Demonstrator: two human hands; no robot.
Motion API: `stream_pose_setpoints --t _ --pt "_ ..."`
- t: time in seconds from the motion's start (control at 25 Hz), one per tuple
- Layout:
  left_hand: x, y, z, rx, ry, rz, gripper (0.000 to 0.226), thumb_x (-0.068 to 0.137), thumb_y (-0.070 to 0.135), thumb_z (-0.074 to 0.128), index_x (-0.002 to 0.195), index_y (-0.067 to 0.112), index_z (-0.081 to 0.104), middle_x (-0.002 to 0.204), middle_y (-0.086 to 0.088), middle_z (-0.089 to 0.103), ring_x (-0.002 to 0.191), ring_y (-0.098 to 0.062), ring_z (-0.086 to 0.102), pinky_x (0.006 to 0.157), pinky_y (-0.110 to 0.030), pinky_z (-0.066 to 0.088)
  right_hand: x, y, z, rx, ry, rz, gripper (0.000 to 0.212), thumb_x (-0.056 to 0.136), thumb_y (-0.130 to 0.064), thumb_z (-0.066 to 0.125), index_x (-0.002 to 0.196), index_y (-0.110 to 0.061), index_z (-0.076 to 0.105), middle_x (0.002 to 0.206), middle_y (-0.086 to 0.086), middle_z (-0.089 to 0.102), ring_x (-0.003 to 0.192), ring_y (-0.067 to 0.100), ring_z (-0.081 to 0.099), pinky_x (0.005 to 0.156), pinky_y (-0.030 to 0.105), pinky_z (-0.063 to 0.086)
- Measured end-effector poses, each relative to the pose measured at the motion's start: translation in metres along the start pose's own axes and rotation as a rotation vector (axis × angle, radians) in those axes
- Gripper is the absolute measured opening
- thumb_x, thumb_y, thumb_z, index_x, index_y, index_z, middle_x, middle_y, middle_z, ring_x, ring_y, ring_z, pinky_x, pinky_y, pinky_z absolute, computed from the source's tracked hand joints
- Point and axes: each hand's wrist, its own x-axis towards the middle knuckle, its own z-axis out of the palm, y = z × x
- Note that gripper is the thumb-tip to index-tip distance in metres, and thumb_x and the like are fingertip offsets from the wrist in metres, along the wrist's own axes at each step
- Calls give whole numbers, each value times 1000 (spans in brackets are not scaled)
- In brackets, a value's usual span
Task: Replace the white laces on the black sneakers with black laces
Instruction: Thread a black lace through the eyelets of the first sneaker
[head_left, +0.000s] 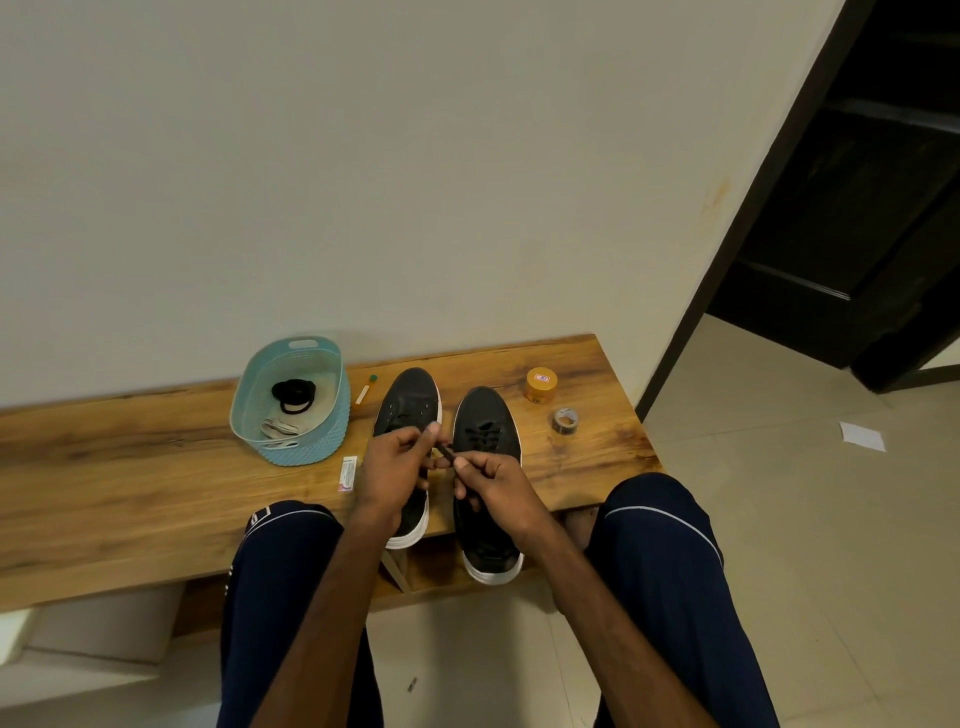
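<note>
Hands, left hand and right hand, pinch a black lace over the bare left sneaker. The right sneaker looks done. White laces lie in the basket.

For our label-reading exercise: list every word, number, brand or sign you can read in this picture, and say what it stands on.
No text is legible.
Lid label of the orange jar: red and white, too small to read.
Print on the flat packet: blurred.
Markings on the tape roll: blurred.
White mark on the trouser leg: unreadable.
</note>
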Motion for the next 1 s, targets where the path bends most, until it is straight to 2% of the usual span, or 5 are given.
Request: stream_pose_setpoints --t 0.36,0.48,0.72,0.84,1.0 --pt "10 -6 -15 -65 441 -51 26 99 33 57 103 13 74 92 -4 74 69 -14 60 57 -28 48 0 -8 -25 29 58 27 29 100 7 45 118 -6 64 91 10 71 71 12 61 71 23 53" --pt "5 -7 -24 363 407 -7 29 99 38 55 86 17 70 79 1 72 75 -17 65 71 -36 53 -1 -7 -29 -61 169 29 18 99 3 52 107 -11 60 90 13 74 69 20 69 65 26 57" --pt "-17 3 -9 1244 291 -1 52 97 64 36 77 21 58 63 5 52 53 -8 47 49 -25 35 1 3 -27 -449 313 -88 11 96 -17 65 87 -23 69 74 -7 71 64 7 67 61 24 57" --pt "-15 2 -4 1060 335 201 35 99 52 44 97 20 57 84 5 58 75 -12 57 63 -30 49 4 6 -23 -446 250 -73 21 98 -4 56 99 -18 71 82 -4 72 71 6 66 69 27 56" --pt "-15 -8 18 596 -181 261 23 103 25 47 116 19 65 105 3 66 93 -8 61 84 -32 53 1 5 -20 -424 240 -167 15 96 -7 62 99 -20 56 85 -5 73 79 4 70 71 27 58"
